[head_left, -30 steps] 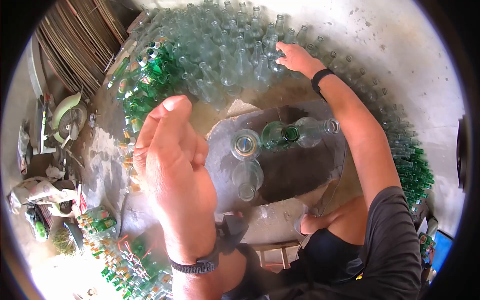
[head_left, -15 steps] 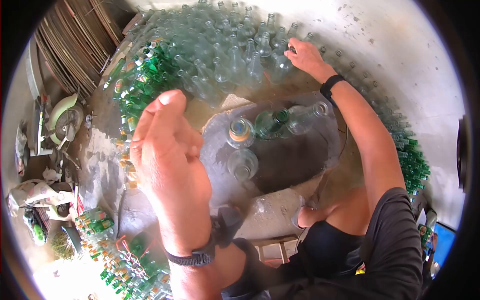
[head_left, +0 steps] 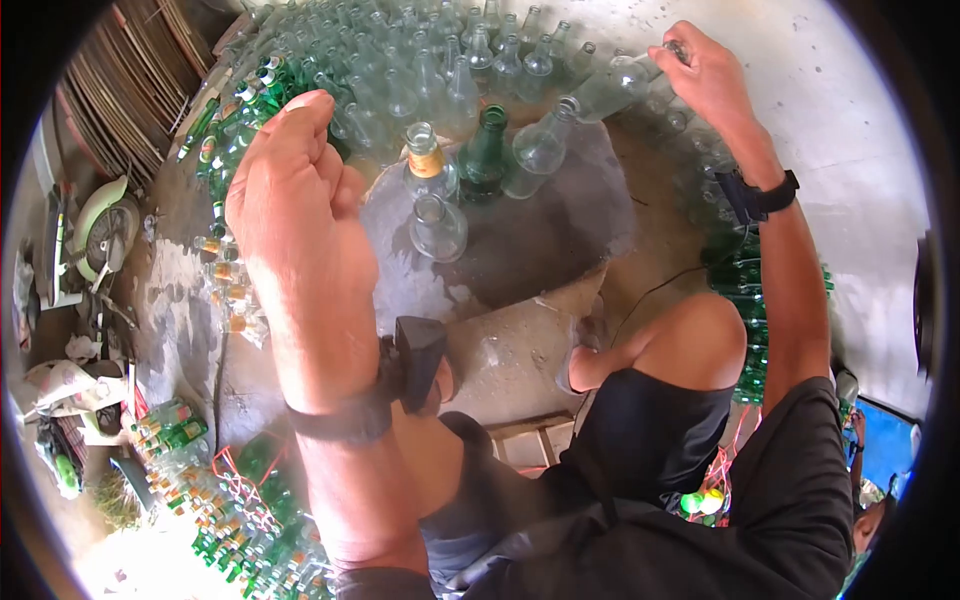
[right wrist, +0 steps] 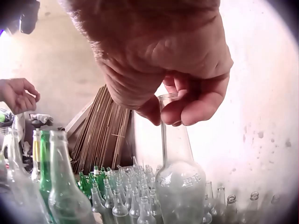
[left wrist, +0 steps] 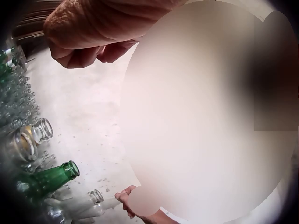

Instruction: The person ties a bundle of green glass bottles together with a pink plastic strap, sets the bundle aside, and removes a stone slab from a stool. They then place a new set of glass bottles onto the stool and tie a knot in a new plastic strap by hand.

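Note:
My right hand point(head_left: 712, 80) pinches the neck of a clear glass bottle point(head_left: 615, 90) beyond the slab's far right corner. In the right wrist view, the thumb and fingers close round the mouth of that bottle point(right wrist: 180, 191), which hangs upright. My left hand point(head_left: 305, 240) is raised left of the slab, fingers loosely bent and empty. On the dark stone slab point(head_left: 540, 250) stand a green bottle point(head_left: 484, 165), a clear bottle with an orange neck label point(head_left: 427, 163), and two plain clear bottles, one in front point(head_left: 438, 232) and one at right point(head_left: 540, 148).
Many clear bottles point(head_left: 400, 90) crowd the floor behind the slab, with green ones point(head_left: 245, 120) at left. A pale wall point(head_left: 800, 120) rises behind. Stacked boards point(head_left: 110, 90) lean at far left, near a fan-like object point(head_left: 105, 235). More bottles point(head_left: 230, 520) lie lower left.
My right hand has lifted a clear bottle from among those at the back and moved it right. The slab sits higher and further left in the head view. My left hand stays empty.

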The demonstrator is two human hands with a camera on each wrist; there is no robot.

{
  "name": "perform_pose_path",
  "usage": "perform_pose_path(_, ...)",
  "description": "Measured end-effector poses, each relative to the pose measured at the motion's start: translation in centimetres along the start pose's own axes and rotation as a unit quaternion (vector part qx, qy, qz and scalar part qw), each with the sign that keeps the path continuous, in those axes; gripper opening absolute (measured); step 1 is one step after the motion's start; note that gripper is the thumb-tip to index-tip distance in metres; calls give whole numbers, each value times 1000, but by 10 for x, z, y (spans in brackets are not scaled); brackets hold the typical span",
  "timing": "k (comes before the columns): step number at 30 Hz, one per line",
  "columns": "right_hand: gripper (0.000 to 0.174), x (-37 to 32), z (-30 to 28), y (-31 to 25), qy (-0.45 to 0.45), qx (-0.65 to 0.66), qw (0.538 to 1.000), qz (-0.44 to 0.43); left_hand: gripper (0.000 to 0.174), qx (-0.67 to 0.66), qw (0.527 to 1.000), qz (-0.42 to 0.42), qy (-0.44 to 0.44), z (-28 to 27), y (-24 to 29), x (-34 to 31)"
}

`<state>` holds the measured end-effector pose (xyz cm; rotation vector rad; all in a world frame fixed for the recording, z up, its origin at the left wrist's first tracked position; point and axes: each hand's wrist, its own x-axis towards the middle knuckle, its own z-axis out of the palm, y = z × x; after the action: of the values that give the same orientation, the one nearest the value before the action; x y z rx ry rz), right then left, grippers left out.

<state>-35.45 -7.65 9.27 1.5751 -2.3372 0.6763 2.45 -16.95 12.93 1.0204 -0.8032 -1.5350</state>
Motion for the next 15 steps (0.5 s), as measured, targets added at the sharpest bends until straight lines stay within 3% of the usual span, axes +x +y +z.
perform_pose_path(3, 33, -13, -32, -6, -22, -31, 998, 44, 8, -2, 1000, 0, 8, 1, 2, -2)
perform_pose_path(10, 29, -66, -65, -36, -52, -3, 998, 19, 8, -9, 1000, 1, 14, -6, 7, -2)
perform_pose_path(12, 26, -83, -61, -48, -73, 90, 993, 3, 8, -16, 1000, 5, 5, -9, 8, -2)
perform_pose_path(15, 22, -98, -61, -75, -87, 108, 990, -17, 11, -22, 1000, 2, 6, -2, 11, -7)
